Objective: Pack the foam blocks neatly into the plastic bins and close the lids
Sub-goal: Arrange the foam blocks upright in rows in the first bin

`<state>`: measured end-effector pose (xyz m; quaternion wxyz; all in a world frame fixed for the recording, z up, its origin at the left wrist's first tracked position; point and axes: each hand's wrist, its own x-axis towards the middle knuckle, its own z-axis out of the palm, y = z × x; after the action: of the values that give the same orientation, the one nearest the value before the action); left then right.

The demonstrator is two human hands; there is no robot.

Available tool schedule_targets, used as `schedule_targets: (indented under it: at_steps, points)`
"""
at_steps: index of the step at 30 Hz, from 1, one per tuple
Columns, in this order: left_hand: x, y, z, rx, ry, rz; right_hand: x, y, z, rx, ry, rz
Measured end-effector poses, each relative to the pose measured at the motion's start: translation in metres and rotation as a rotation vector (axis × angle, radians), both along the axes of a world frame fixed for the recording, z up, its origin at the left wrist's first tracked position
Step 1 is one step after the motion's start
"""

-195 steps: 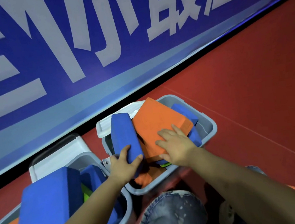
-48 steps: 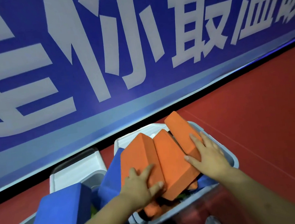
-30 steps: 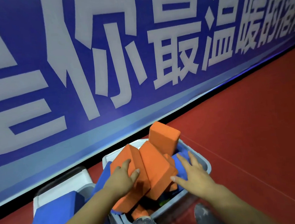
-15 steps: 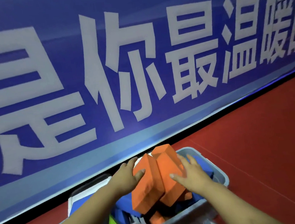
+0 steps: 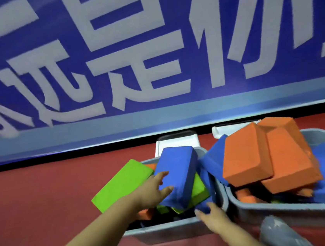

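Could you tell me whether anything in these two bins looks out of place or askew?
Yes. In the right bin two orange blocks lie tilted, heaped above the rim. In the left bin a green block overhangs the edge, and the blue block lies slanted.

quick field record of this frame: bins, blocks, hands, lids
left bin: holds a big blue block, a green block sticking out over its left rim, more beneath
right bin: piled above the rim with orange blocks and blue ones
left hand: on the big blue block's left side
right hand: at the left bin's near edge
lids: off, behind the bins
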<state>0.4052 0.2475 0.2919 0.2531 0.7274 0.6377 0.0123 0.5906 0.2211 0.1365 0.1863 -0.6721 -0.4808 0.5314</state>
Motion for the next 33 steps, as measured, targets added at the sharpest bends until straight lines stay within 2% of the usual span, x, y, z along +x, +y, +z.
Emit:
schedule_targets:
  at_steps: [4, 7, 10, 12, 14, 17, 20, 22, 28, 33]
  points:
    - [-0.042, -0.006, -0.039, 0.062, -0.047, 0.011, -0.042, -0.031, -0.032, -0.339, 0.356, -0.247]
    - [-0.064, -0.015, -0.086, 0.129, -0.228, 0.027, -0.052, -0.028, -0.038, -0.648, 0.579, -0.483]
    - [-0.084, -0.031, -0.149, 0.033, -0.279, 0.01, -0.06, -0.019, -0.059, -0.666, 0.828, -0.778]
    - [-0.097, -0.036, -0.186, -0.07, -0.218, -0.019, -0.067, -0.012, -0.07, -0.635, 0.943, -0.938]
    - [-0.109, -0.034, -0.216, -0.081, -0.124, -0.044, -0.073, -0.006, -0.08, -0.602, 1.018, -1.049]
    - [-0.113, -0.012, -0.24, -0.043, -0.018, -0.075, -0.08, 0.005, -0.095, -0.542, 1.069, -1.162]
    - [-0.107, 0.003, -0.247, -0.191, 0.089, -0.089, -0.092, 0.016, -0.099, -0.491, 1.054, -1.208]
    - [-0.106, 0.004, -0.251, -0.224, 0.177, -0.13, -0.099, 0.02, -0.098, -0.47, 1.041, -1.219]
    - [-0.108, -0.011, -0.252, -0.174, 0.213, -0.123, -0.111, 0.014, -0.092, -0.449, 1.029, -1.229]
    - [-0.112, -0.038, -0.243, -0.282, 0.225, -0.13, -0.12, -0.014, -0.079, -0.565, 1.006, -1.282]
